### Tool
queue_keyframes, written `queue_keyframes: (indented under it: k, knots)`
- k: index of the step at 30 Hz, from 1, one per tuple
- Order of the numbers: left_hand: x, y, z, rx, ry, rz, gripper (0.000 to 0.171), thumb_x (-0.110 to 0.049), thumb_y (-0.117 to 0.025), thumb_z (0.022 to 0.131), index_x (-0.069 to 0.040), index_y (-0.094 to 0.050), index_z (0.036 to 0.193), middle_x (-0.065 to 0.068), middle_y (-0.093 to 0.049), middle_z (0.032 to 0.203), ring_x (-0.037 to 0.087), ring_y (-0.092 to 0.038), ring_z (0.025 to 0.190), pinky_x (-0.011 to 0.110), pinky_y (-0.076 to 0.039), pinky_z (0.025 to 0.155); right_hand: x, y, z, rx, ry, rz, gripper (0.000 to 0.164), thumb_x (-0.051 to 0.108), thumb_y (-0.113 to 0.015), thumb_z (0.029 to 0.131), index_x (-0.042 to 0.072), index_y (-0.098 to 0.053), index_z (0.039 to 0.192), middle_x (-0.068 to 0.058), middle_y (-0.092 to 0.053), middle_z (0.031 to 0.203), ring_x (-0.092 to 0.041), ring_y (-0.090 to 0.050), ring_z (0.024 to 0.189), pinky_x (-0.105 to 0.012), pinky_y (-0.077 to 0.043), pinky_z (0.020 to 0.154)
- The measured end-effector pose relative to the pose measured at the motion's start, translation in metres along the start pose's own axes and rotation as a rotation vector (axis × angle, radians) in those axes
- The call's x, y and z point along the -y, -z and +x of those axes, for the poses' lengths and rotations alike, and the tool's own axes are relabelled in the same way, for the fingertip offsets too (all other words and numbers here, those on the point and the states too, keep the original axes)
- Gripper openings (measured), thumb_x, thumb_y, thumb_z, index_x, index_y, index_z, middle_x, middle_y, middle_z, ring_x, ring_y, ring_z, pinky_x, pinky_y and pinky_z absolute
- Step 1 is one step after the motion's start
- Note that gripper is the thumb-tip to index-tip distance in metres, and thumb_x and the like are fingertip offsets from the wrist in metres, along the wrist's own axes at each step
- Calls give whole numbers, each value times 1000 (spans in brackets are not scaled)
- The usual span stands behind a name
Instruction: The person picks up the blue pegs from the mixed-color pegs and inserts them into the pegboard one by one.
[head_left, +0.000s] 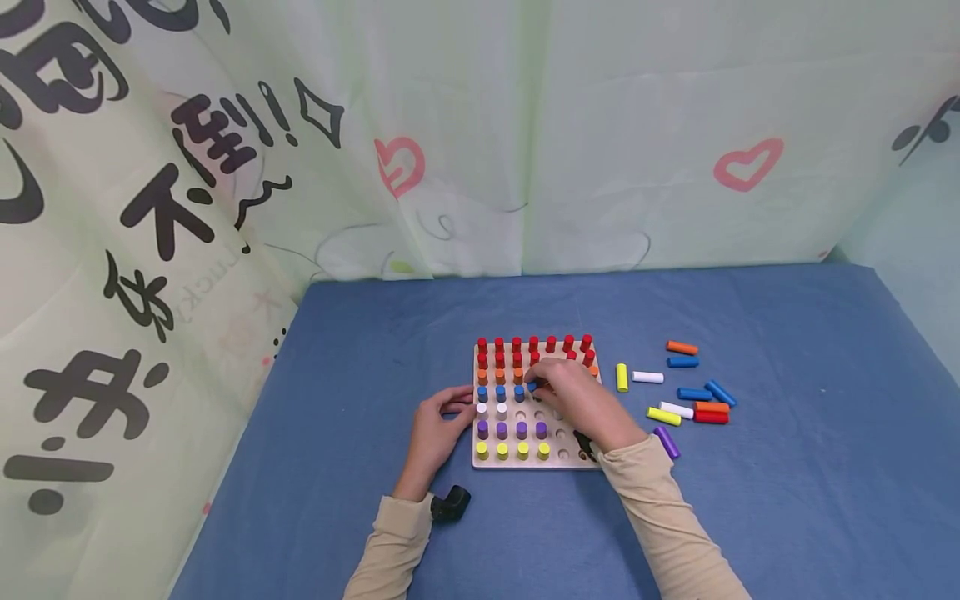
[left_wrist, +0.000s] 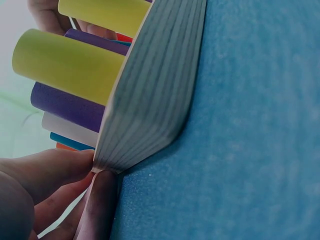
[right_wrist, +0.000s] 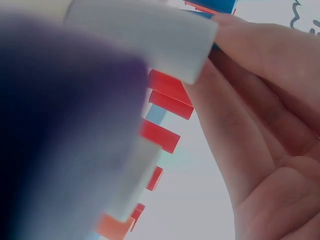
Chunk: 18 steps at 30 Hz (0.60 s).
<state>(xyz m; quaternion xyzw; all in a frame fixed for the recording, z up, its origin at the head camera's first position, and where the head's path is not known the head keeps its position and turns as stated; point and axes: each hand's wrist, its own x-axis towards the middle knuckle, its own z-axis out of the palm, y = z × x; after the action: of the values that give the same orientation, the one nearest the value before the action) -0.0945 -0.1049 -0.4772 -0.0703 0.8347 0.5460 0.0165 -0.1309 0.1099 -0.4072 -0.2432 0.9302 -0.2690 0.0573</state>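
Note:
A wooden pegboard [head_left: 504, 465] holds rows of coloured pegs: red at the back, then orange, blue, white, purple and yellow. At its left edge, my left hand [head_left: 441, 421] grips the board; in the left wrist view the thumb [left_wrist: 60, 172] lies on top with a finger against the edge below. My right hand [head_left: 581, 400] reaches over the board and pinches a blue peg [head_left: 532, 386] at the blue row, just right of a standing blue peg [head_left: 519, 393]. A white peg [right_wrist: 145, 37] partly hides the pinched one in the right wrist view.
Loose pegs lie on the blue cloth right of the board, among them a yellow peg [head_left: 622, 377], a white peg [head_left: 647, 377], an orange peg [head_left: 682, 347] and a purple peg [head_left: 666, 442]. A printed curtain [head_left: 600, 167] hangs behind the table.

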Motion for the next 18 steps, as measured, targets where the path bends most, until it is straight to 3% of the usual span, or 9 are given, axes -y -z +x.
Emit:
queue_keyframes:
  k: [18]
  knots:
    - [1, 0, 0, 3, -11, -2, 31, -16, -71, 92, -9, -70, 122, 7, -72, 111, 19, -68, 95, 42, -53, 93, -1, -1, 0, -2, -14, 17, 18, 1, -75, 85, 2, -73, 103, -8, -70, 96, -17, -64, 84, -34, -58, 78]
